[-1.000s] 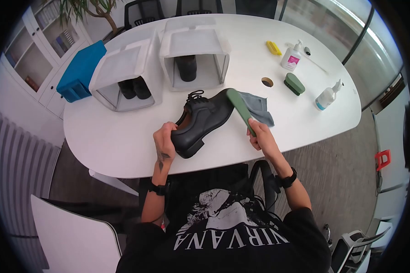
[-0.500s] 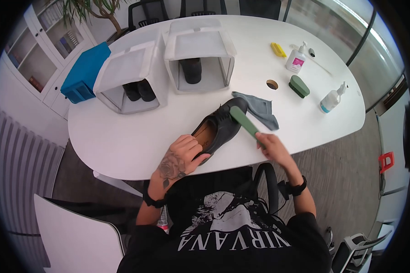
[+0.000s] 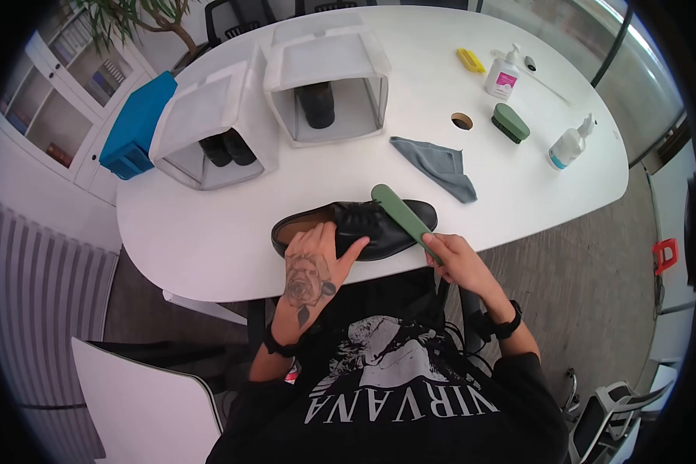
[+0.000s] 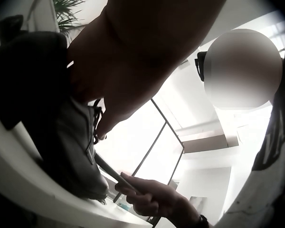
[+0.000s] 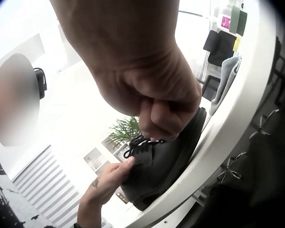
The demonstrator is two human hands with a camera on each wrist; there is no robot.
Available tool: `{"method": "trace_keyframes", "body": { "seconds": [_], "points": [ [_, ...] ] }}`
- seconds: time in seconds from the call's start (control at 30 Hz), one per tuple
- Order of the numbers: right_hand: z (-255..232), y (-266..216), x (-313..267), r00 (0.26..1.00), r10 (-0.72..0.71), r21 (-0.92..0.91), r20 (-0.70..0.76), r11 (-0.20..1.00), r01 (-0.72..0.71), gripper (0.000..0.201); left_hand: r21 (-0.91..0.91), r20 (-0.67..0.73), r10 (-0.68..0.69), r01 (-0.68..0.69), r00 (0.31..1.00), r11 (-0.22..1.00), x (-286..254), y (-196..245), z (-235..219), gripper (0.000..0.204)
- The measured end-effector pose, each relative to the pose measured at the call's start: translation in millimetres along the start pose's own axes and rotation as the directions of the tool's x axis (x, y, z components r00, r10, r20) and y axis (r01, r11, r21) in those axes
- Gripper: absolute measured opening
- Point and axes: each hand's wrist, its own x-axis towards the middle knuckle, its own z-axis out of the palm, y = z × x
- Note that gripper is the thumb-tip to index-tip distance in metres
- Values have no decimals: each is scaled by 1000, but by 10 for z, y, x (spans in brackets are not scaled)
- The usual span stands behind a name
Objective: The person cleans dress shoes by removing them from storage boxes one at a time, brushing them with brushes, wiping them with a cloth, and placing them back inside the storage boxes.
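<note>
In the head view a black lace-up dress shoe (image 3: 398,236) lies near the front edge of the table, its toe to the right. My left hand (image 3: 311,267) grips it at the opening, fingers over the collar and thumb along the near side. My right hand (image 3: 458,263) holds a long, flat green tool (image 3: 400,213) with a rounded end, which lies slantwise across the shoe's front beside the laces. Its underside is hidden. The left wrist view shows the right hand (image 4: 154,194) pinching the tool's narrow end.
A grey cloth (image 3: 441,166) lies behind the shoe. Two white boxes (image 3: 325,58) (image 3: 201,112) with dark footwear inside stand at back left, beside a blue case (image 3: 135,124). Farther right are a green brush (image 3: 510,122), pump bottles (image 3: 503,73) (image 3: 571,147) and a yellow object (image 3: 470,60).
The shoe has turned from slanting away to lying across the table, closer to me. My left hand has shifted from the heel to the opening's side; the green tool has followed the shoe's front.
</note>
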Motion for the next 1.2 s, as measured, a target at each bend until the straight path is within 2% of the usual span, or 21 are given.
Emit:
{"method": "trace_keyframes", "body": {
  "seconds": [0.03,0.1,0.13,0.17,0.23,0.27,0.3,0.37,0.4,0.43,0.5,0.6,0.63,0.7,0.73,0.87,0.93,0.97,1.03,1.07,1.2],
  "points": [
    [-71,27,17,1000,4,1,-3,1000,-4,54,-3,3,2,-2,1000,1000,32,13,103,49],
    [-240,138,108,981,-58,-80,-183,996,44,54,-3,-191,-20,20,981,1000,74,-7,274,50],
    [-231,165,127,954,-111,-118,-278,990,81,54,-19,-171,-46,43,984,999,81,-16,290,48],
    [-227,182,80,952,-118,-125,-281,988,86,54,-22,-180,-45,42,983,999,88,-16,283,48],
    [-171,163,-83,999,-18,3,-40,1000,18,53,-87,-214,-80,63,973,994,55,-14,268,47],
    [-160,112,-158,994,56,59,99,996,-62,52,-147,-192,-149,122,970,982,52,13,220,47],
    [-215,138,-169,993,61,63,98,996,-67,52,-148,-185,-148,121,972,982,42,4,224,47],
    [-422,164,-141,994,-44,189,98,982,25,48,-134,-215,-96,68,972,989,32,-39,243,47],
    [-484,119,-143,982,-190,245,1,952,184,41,-137,-214,-96,67,972,988,21,-54,257,47],
    [-547,82,-100,956,-269,299,-115,909,292,33,-97,-236,-52,30,970,995,11,-69,271,46],
    [-488,27,84,812,-407,266,-419,800,538,23,-55,-268,-7,-7,963,998,13,-83,294,46],
    [-770,116,354,743,-497,105,-448,796,596,22,-68,-284,11,-32,959,997,6,-101,314,46],
    [-792,53,397,741,-502,103,-446,793,600,22,-68,-259,-1,-17,966,998,1,-106,320,47],
    [-804,-84,489,715,-497,-245,-492,867,434,26,-64,-237,-12,-3,971,998,6,-108,315,48],
    [-793,-136,558,723,-475,-315,-502,879,358,35,-69,-262,7,-26,965,997,6,-103,312,47],
    [-854,-241,838,737,-466,-409,-489,869,278,36,-67,-271,30,-50,962,997,-4,-110,313,46],
    [-971,-208,892,638,-520,-607,-568,788,102,37,-65,-278,36,-56,960,996,-8,-127,334,47],
    [-1028,-124,905,637,-523,-612,-567,785,100,37,-64,-284,43,-64,958,996,-5,-130,343,47],
    [-1150,162,936,546,-578,-719,-606,692,-66,35,-62,-289,40,-61,956,996,3,-128,344,46],
    [-1184,301,926,551,-586,-755,-593,643,-128,30,-56,-288,37,-55,957,997,-7,-127,343,45],
    [-1246,638,747,565,-585,-785,-581,588,-198,28,-72,-281,42,-64,959,995,-1,-129,324,47]
  ]
}}
